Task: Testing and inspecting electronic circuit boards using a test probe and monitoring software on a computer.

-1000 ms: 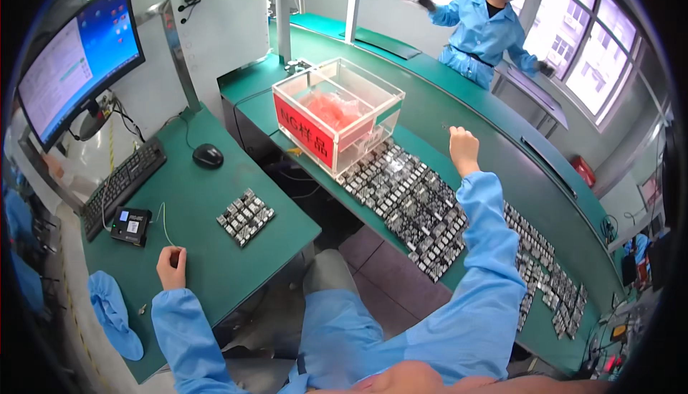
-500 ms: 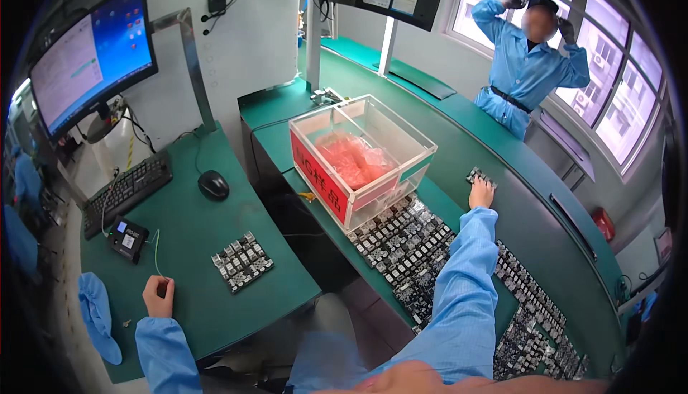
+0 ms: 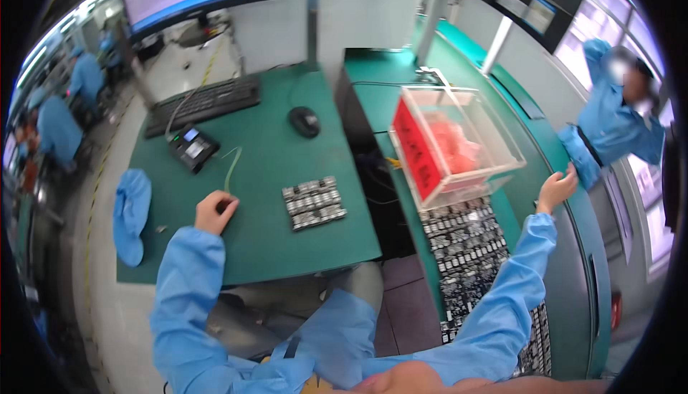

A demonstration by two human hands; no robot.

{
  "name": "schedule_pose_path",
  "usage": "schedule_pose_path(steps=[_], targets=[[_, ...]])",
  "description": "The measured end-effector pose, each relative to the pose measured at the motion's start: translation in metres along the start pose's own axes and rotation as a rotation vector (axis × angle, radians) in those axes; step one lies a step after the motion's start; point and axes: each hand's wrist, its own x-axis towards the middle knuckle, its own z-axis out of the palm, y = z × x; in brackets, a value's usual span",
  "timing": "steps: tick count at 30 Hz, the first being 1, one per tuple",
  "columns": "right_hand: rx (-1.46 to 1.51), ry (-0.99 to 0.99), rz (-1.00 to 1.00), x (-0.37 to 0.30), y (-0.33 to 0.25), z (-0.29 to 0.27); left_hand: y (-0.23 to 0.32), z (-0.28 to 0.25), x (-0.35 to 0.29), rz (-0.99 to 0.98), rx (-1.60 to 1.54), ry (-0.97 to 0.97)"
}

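Note:
My left hand [image 3: 215, 212] rests on the left green table [image 3: 215, 258] with its fingers curled in. A thin green wire [image 3: 231, 172] reaches its fingertips; whatever else lies inside the fingers is hidden. Beside it, a small block of circuit boards [image 3: 314, 203] lies in rows. My right arm stretches out over the right-hand bench, and my right hand [image 3: 557, 190] is at its far side with fingers bent. A small dark edge shows beside that palm, too blurred to name. Under the right forearm, many silver-and-black boards [image 3: 469, 243] lie in rows.
A clear box [image 3: 459, 179] with a red front panel holds pinkish plastic bags. Around the left hand are a black scanner-like device [image 3: 193, 148], a keyboard [image 3: 204, 105], a mouse [image 3: 304, 121] and a blue cloth cap [image 3: 132, 215]. A person [image 3: 609, 121] in blue stands beyond the bench.
The view has swung left, so the scene sits further right. My right hand no longer shows boards at its fingertips. The left hand keeps its place by the wire.

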Motion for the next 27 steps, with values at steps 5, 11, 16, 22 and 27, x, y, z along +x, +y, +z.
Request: schedule_pose_path(steps=[5,11,16,22,27], targets=[[0.65,-0.287,-0.196,0.051,-0.179,-0.078,0.006,-0.005,0.0,-0.053,-0.074,-0.062],[1.033,-1.109,-0.921,-0.059,-0.343,-0.15,-0.001,-0.008,-0.002,-0.059,-0.148,-0.129],[1.047,-1.139,-0.874,-0.154,-0.382,-0.141,-0.01,-0.002,0.0,0.091,-0.156,-0.095],[1.013,-1.211,-0.622,-0.175,-0.371,-0.165,-0.021,-0.004,0.006,-0.007,-0.282,-0.145],[1.07,-0.808,-0.42,-0.092,-0.329,-0.226,-0.035,-0.001,0.007,-0.032,-0.327,-0.223]])
